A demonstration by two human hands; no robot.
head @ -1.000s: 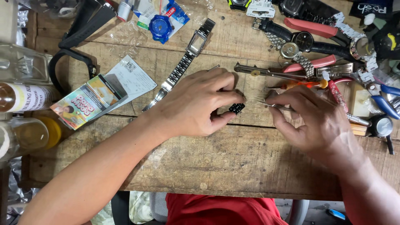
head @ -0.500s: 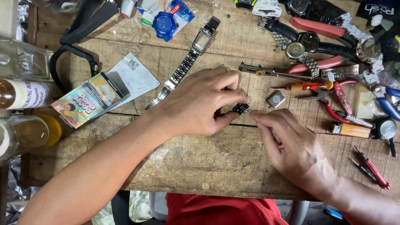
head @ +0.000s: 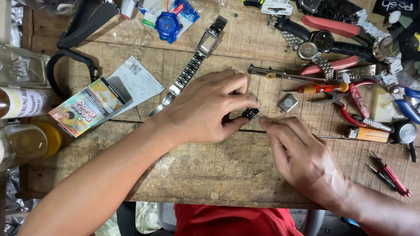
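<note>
My left hand [head: 210, 109] pinches a small black watch-band piece [head: 250, 114] between thumb and fingers, just above the wooden workbench [head: 210, 175]. My right hand [head: 302, 157] meets it from the right, fingertips pressing a thin metal pin [head: 258, 118] against the piece's end. A small square silver watch case [head: 288, 103] lies just beyond my right fingers. A steel-bracelet wristwatch [head: 197, 57] lies stretched out behind my left hand.
Pliers with red handles [head: 354, 98], a screwdriver [head: 319, 88], several watches [head: 323, 41] and a red tool [head: 391, 177] crowd the right side. A colourful small box [head: 87, 107], paper slip, bottles [head: 22, 102] and a black strap [head: 70, 57] sit at left. A blue watch [head: 167, 22] lies at back.
My right hand has drawn back toward me and to the left, uncovering the square silver case, and now meets the black piece from below right. The left hand stays put.
</note>
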